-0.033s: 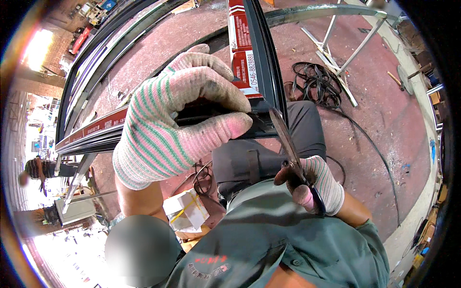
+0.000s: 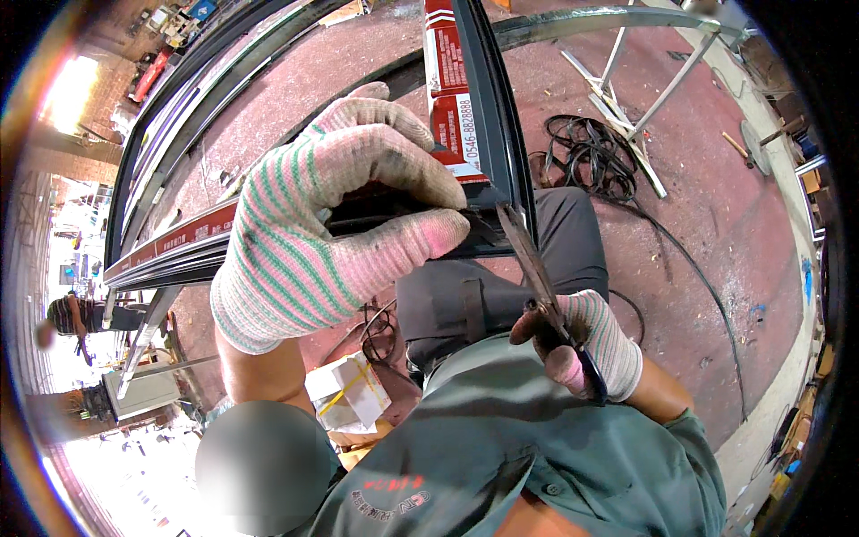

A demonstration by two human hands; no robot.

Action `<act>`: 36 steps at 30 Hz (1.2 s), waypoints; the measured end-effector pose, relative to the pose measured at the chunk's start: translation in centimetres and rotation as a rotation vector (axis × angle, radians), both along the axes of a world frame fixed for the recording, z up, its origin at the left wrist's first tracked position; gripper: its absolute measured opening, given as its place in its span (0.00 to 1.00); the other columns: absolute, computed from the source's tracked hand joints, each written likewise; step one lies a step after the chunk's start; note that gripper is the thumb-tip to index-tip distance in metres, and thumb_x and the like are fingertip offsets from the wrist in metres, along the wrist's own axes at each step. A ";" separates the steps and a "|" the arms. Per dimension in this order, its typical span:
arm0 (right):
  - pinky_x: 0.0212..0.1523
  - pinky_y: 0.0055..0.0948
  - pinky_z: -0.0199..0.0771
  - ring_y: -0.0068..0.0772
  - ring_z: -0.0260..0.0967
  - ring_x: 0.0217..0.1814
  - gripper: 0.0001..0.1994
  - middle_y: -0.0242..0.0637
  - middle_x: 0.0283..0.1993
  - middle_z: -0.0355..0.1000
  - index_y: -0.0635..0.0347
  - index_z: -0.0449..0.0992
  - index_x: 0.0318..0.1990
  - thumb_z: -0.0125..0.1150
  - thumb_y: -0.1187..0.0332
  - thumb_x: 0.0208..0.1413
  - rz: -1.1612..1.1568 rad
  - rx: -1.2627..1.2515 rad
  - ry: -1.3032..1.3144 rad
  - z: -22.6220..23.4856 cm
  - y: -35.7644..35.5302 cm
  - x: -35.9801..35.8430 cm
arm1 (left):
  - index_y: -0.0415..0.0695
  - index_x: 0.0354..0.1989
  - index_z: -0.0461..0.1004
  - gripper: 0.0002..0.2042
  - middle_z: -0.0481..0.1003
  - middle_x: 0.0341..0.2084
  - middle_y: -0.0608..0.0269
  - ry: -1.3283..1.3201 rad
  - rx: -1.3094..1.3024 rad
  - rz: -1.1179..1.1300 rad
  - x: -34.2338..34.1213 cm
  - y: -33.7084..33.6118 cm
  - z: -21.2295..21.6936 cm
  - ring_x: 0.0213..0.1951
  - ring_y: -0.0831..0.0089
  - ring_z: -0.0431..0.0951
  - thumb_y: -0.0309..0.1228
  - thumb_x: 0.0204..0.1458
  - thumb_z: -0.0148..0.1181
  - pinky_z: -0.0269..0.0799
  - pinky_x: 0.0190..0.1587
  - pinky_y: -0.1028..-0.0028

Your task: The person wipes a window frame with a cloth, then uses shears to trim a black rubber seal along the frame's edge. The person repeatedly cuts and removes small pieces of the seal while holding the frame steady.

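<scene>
A dark window or door frame with red printed film on its faces lies in front of me, one corner close to my body. My left hand, in a striped knit glove, is closed at that corner, thumb and fingers pinching a black rubber strip whose end shows just past the fingertips. My right hand, gloved too, grips a pair of scissors by the dark handles. Their long blades point up at the corner, tips touching or very near the strip. Part of the strip is hidden behind my left fingers.
Coiled black cable lies on the red floor to the right, beside pale metal bars. A curved metal rail crosses the far side. Below my left forearm sits a white box. Another person is at the far left.
The scissor tips have shifted slightly left, toward my left fingertips. My left hand and the frame stay put.
</scene>
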State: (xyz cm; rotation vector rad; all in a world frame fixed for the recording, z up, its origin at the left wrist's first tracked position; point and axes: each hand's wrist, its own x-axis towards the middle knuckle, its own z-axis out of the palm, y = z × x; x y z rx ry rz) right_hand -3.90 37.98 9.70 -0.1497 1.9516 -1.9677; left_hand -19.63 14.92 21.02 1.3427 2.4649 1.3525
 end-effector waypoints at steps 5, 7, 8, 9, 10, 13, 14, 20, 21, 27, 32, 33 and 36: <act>0.26 0.29 0.65 0.21 0.61 0.24 0.34 0.34 0.21 0.67 0.66 0.77 0.37 0.71 0.35 0.47 0.000 0.063 0.079 0.1 0.0 -0.4 | 0.41 0.29 0.81 0.12 0.78 0.30 0.63 -0.122 0.056 0.039 0.7 0.3 0.2 0.46 0.67 0.76 0.32 0.39 0.77 0.65 0.60 0.63; 0.24 0.30 0.64 0.22 0.60 0.23 0.35 0.35 0.19 0.66 0.66 0.77 0.36 0.72 0.35 0.46 -0.004 0.095 0.113 -0.1 0.1 -0.5 | 0.40 0.29 0.81 0.12 0.78 0.31 0.61 -0.110 0.038 0.022 0.6 0.2 0.3 0.46 0.68 0.76 0.31 0.39 0.77 0.66 0.58 0.65; 0.24 0.30 0.63 0.23 0.59 0.22 0.35 0.36 0.19 0.65 0.66 0.77 0.36 0.72 0.35 0.46 -0.006 0.119 0.130 -0.2 0.1 -0.5 | 0.40 0.29 0.81 0.12 0.77 0.32 0.61 -0.063 0.012 -0.005 0.3 0.1 0.4 0.46 0.68 0.76 0.31 0.39 0.77 0.67 0.56 0.67; 0.23 0.31 0.63 0.23 0.58 0.21 0.35 0.36 0.18 0.64 0.66 0.77 0.36 0.72 0.35 0.45 -0.005 0.142 0.148 -0.3 0.2 -0.6 | 0.40 0.29 0.81 0.12 0.77 0.33 0.60 -0.015 -0.014 -0.030 0.2 0.0 0.4 0.46 0.69 0.76 0.31 0.39 0.77 0.68 0.55 0.68; 0.23 0.31 0.62 0.24 0.58 0.21 0.35 0.36 0.18 0.64 0.66 0.77 0.35 0.73 0.35 0.45 -0.015 0.164 0.176 -0.3 0.2 -0.7 | 0.40 0.29 0.81 0.12 0.77 0.34 0.60 -0.045 0.008 -0.026 0.2 -0.1 0.3 0.46 0.69 0.75 0.30 0.39 0.77 0.68 0.53 0.69; 0.22 0.32 0.61 0.25 0.56 0.20 0.34 0.36 0.17 0.62 0.65 0.77 0.34 0.74 0.36 0.44 -0.046 0.222 0.242 -0.3 0.3 -1.0 | 0.40 0.29 0.81 0.12 0.76 0.35 0.58 -0.118 0.049 -0.017 0.4 0.1 0.1 0.45 0.69 0.75 0.30 0.39 0.77 0.69 0.48 0.71; 0.22 0.32 0.61 0.25 0.56 0.20 0.34 0.36 0.17 0.62 0.65 0.77 0.33 0.74 0.36 0.44 -0.055 0.236 0.252 -0.3 0.4 -1.0 | 0.40 0.29 0.81 0.12 0.76 0.35 0.58 -0.128 0.044 -0.015 0.4 0.2 0.2 0.45 0.69 0.75 0.30 0.39 0.77 0.69 0.47 0.71; 0.21 0.31 0.58 0.26 0.53 0.19 0.31 0.35 0.16 0.59 0.64 0.76 0.31 0.78 0.41 0.43 -0.096 0.308 0.241 0.3 0.6 -1.0 | 0.39 0.30 0.80 0.12 0.76 0.35 0.58 -0.169 0.040 0.014 0.6 0.3 0.2 0.44 0.70 0.74 0.30 0.40 0.76 0.68 0.45 0.72; 0.20 0.31 0.57 0.26 0.53 0.18 0.30 0.34 0.16 0.58 0.64 0.75 0.30 0.78 0.41 0.43 -0.097 0.315 0.218 0.4 0.5 -1.0 | 0.39 0.30 0.80 0.12 0.76 0.36 0.58 -0.180 0.032 0.019 0.7 0.2 0.3 0.44 0.71 0.74 0.30 0.40 0.76 0.68 0.45 0.72; 0.19 0.31 0.56 0.26 0.52 0.17 0.30 0.33 0.15 0.56 0.64 0.75 0.29 0.80 0.42 0.41 -0.153 0.378 0.411 -0.2 0.0 -1.2 | 0.39 0.31 0.80 0.11 0.75 0.37 0.59 -0.181 0.048 0.036 0.7 0.2 0.3 0.44 0.70 0.74 0.29 0.41 0.76 0.68 0.46 0.73; 0.20 0.32 0.60 0.29 0.56 0.17 0.29 0.36 0.15 0.60 0.63 0.76 0.30 0.79 0.42 0.42 -0.138 0.381 0.355 -0.2 -0.2 -1.1 | 0.39 0.31 0.80 0.11 0.75 0.37 0.59 -0.278 0.047 0.075 1.1 0.3 0.6 0.44 0.70 0.74 0.29 0.41 0.76 0.68 0.46 0.72; 0.20 0.32 0.61 0.29 0.58 0.17 0.29 0.37 0.16 0.62 0.63 0.76 0.30 0.79 0.42 0.42 -0.140 0.372 0.353 -0.5 -0.1 -0.9 | 0.39 0.31 0.80 0.11 0.75 0.37 0.59 -0.311 0.053 0.078 1.1 0.4 0.6 0.44 0.70 0.74 0.29 0.41 0.76 0.68 0.46 0.72; 0.24 0.31 0.67 0.31 0.67 0.19 0.29 0.39 0.19 0.69 0.62 0.78 0.31 0.76 0.41 0.45 -0.193 0.218 0.372 -1.4 -1.0 -0.7 | 0.39 0.30 0.80 0.12 0.75 0.36 0.59 -0.174 0.053 0.032 0.6 0.4 0.2 0.44 0.70 0.74 0.30 0.40 0.76 0.68 0.46 0.71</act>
